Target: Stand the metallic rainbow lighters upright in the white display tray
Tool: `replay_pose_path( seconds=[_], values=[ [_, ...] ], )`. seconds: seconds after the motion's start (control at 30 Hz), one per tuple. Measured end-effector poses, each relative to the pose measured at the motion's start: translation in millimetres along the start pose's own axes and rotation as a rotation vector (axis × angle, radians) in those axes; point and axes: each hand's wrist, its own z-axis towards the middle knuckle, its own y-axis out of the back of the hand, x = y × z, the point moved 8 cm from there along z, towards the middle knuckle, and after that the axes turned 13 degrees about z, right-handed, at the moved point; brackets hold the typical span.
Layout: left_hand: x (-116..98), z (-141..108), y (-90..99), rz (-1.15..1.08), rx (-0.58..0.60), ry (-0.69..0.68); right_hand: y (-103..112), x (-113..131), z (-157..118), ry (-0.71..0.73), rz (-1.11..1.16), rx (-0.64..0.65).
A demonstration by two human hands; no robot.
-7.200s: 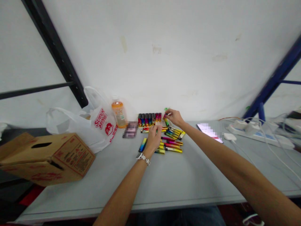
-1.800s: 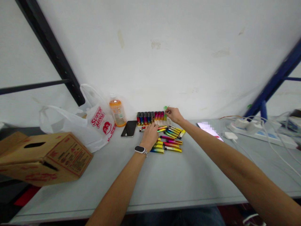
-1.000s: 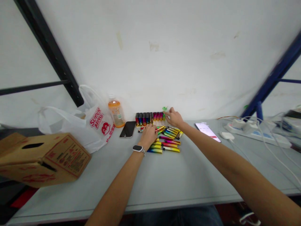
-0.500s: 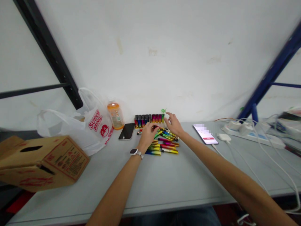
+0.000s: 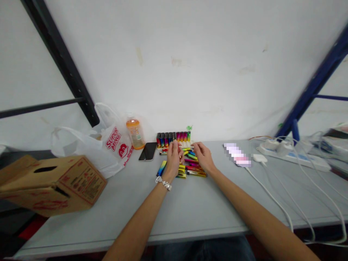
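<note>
My left hand is closed, palm turned partly inward, with a bit of a red lighter showing at its fingers. To the right, my right hand has thumb and forefinger pinched together at the front of a pale tray; anything between those fingertips is too small to make out. Lighters with black tops stand upright in rows on the tray's left part, with several pink and green ones along its back. Below my hands, loose shiny lighters lie in a pile, and a blue-yellow lighter lies left of my left wrist.
A dark phone and an orange bottle are left of the tray. Farther left are a white plastic bag and a cardboard box. At right lie a lit phone, white cables and a power strip.
My left hand has turned over and moved slightly right, uncovering the blue-yellow lighter. My right hand has drawn down from the green lighter at the tray's end, its fingers now pinched.
</note>
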Motion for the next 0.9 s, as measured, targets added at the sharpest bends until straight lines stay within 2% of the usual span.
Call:
replay_pose_path(
  seconds=[0.1, 0.2, 0.33, 0.73, 0.9],
  values=[
    [0, -3, 2.7, 0.16, -0.036, 0.021, -4, 0, -2, 0.002, -0.025, 0.033],
    [-14, -5, 7.8, 0.387, -0.132, -0.113, -6, -1, -2, 0.004, -0.039, 0.056],
    [-27, -8, 6.1, 0.573, -0.164, -0.244, -6, -3, -2, 0.0, -0.024, 0.074],
    [-24, -8, 6.9, 0.626, -0.135, -0.218, -10, -7, -3, -0.015, -0.038, 0.123],
    [-16, -6, 6.3, 0.699, -0.105, -0.211, -14, 5, -5, 0.049, 0.017, 0.131]
  ],
)
